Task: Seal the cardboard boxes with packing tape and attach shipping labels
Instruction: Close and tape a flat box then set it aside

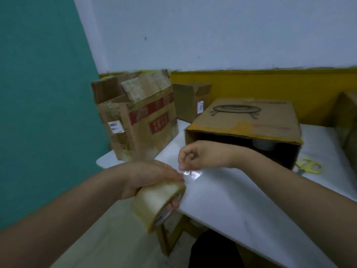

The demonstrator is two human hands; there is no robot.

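Head view: a roll of clear packing tape (159,203) was gripped in the left hand (148,177), held off the near edge of the white desk (231,206). Its free end (192,174) was pinched by the curled fingers of the right hand (195,156). A brown cardboard box lying on its side (245,122) and an upright worn cardboard box with red print (139,117) were seen on the desk. Yellow-handled scissors (307,166) lay beside the former.

Both forearms are bare from the frame edge to the wrist, with no sleeve showing on either. The left hand (152,176) and the right hand (195,157) wear nothing. Dark clothing (black, apparently) shows at six o'clock, below the arms.
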